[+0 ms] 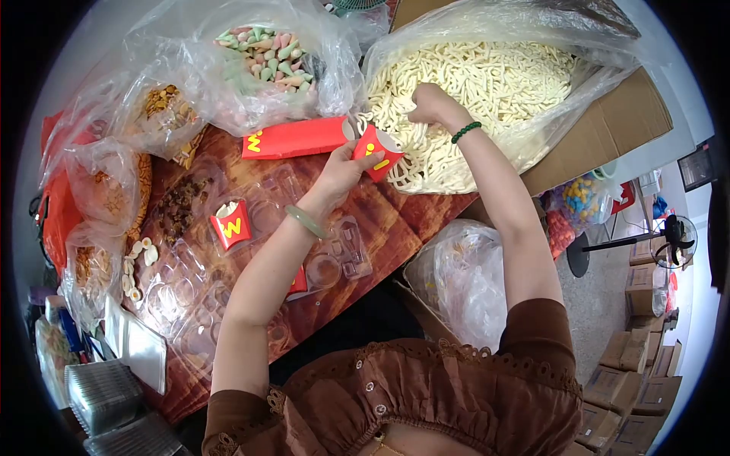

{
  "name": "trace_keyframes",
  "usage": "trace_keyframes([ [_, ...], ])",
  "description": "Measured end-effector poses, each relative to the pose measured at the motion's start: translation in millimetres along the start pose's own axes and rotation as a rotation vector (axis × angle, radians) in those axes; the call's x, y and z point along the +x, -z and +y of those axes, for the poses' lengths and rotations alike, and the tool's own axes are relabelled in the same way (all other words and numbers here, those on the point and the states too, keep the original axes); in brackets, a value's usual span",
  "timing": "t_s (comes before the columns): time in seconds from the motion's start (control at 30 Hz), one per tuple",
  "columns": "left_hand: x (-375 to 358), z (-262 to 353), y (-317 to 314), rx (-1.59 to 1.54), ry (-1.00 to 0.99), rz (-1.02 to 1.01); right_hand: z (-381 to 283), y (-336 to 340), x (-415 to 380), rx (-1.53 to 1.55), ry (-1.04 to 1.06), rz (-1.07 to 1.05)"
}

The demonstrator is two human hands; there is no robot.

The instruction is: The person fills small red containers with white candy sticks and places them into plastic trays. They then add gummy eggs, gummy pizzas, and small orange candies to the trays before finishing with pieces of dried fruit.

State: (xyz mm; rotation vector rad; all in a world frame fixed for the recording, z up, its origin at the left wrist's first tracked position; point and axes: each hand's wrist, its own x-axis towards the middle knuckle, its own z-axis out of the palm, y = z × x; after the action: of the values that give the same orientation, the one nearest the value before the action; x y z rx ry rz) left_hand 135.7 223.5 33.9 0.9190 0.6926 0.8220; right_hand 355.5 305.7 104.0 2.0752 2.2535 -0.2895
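My left hand (pixel 341 172) holds a small red carton (pixel 378 154) with a yellow mark, its open top tilted toward the pile of pale strips (pixel 487 76). That pile lies in a large clear bag inside a cardboard box. Over the strips, my right hand (pixel 435 105) is closed, fingers pressed together and pointing down; what they hold, if anything, is hidden. Just behind my left hand lies a long red stack of cartons (pixel 298 138). Another red carton (pixel 230 225), with pale pieces in its top, sits on a clear tray on the table.
Clear molded trays (pixel 346 251) cover much of the reddish table (pixel 304 323). Bags of pastel cone-shaped pieces (pixel 275 62) and brown pieces (pixel 163 114) stand behind. Below the table's right edge is a plastic-lined box (pixel 464 266). A fan (pixel 675 242) and cardboard boxes (pixel 625 357) stand at right.
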Motion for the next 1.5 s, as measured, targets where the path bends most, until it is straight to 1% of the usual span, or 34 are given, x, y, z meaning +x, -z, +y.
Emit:
trace_keyframes([
  [0.1,13.6,-8.9,-8.8,-0.028,0.014,-0.007,2.8,8.3,-6.4,0.014,-0.001,0.028],
  [0.17,22.3,-11.8,-15.8,-0.025,0.033,0.007,-0.7,16.1,-16.9,0.148,-0.060,0.010],
  [0.23,25.0,-11.0,-19.7,-0.025,0.051,0.025,-1.4,15.5,-17.2,0.135,-0.078,-0.003],
  [0.3,24.2,-7.7,-20.9,-0.046,0.090,0.038,12.8,0.7,-6.9,0.018,-0.028,0.035],
  [0.33,21.0,-5.1,-21.6,-0.045,0.122,0.076,18.4,-8.7,-1.1,-0.005,0.034,0.041],
  [0.37,21.2,-7.1,-18.3,-0.042,0.123,0.073,26.9,-17.3,1.4,-0.003,0.031,0.044],
  [0.43,21.5,-10.8,-8.6,-0.092,0.063,0.045,17.5,-22.0,-10.7,0.000,0.121,0.172],
  [0.47,20.9,-11.1,-5.0,-0.091,0.066,0.053,8.2,-18.6,-16.0,-0.078,-0.008,0.060],
  [0.5,18.2,-7.7,-4.2,-0.084,0.082,0.075,0.8,-23.3,-18.3,-0.073,-0.003,0.055],
  [0.57,16.8,-7.9,-2.5,-0.074,0.103,0.091,-5.2,-28.8,-22.1,-0.155,-0.084,0.029],
  [0.6,17.6,-10.5,0.1,-0.077,0.085,0.078,0.3,-40.5,-19.4,-0.128,-0.048,0.113],
  [0.63,17.8,-12.7,1.9,-0.079,0.067,0.066,4.1,-47.8,-12.9,-0.126,-0.049,0.112],
  [0.7,17.7,-16.5,3.2,-0.099,0.061,0.054,6.9,-51.6,-1.5,-0.137,-0.026,0.016],
  [0.73,17.5,-17.3,3.2,-0.120,0.050,0.039,7.0,-51.1,-1.9,-0.137,-0.027,0.016],
  [0.87,14.0,-14.2,3.2,-0.103,0.026,0.040,4.6,-46.6,-6.5,-0.107,0.027,0.069],
  [0.93,11.4,-11.4,3.3,-0.089,0.084,0.057,5.6,-47.1,-6.6,-0.083,0.040,0.097],
  [1.0,8.4,-9.7,4.9,-0.095,0.060,0.051,5.0,-37.2,3.2,-0.053,-0.021,0.067],
  [1.03,6.5,-9.1,5.2,-0.100,0.043,0.041,6.0,-31.1,3.1,-0.012,0.019,0.132],
  [1.07,5.6,-8.1,6.0,-0.100,0.043,0.043,5.0,-29.2,8.8,-0.011,0.021,0.132],
  [1.13,0.7,-0.7,1.9,-0.062,0.063,0.084,5.0,-27.2,22.1,0.069,-0.058,0.166],
  [1.2,2.5,-3.6,4.1,-0.072,0.065,0.074,-4.1,-32.7,25.2,0.082,-0.082,0.172],
  [1.3,1.1,-3.3,5.5,-0.081,0.069,0.064,-31.4,-46.1,9.7,0.026,-0.117,0.152],
  [1.37,0.9,-7.1,7.3,-0.080,0.078,0.059,-43.8,-56.0,-2.6,-0.005,-0.092,0.285],
  [1.4,2.9,-11.7,10.7,-0.072,0.073,0.051,-38.2,-70.5,6.5,0.019,-0.087,0.349],
  [1.5,0.3,-12.4,12.8,-0.082,0.076,0.049,-26.4,-75.1,13.3,0.088,-0.135,0.341],
])
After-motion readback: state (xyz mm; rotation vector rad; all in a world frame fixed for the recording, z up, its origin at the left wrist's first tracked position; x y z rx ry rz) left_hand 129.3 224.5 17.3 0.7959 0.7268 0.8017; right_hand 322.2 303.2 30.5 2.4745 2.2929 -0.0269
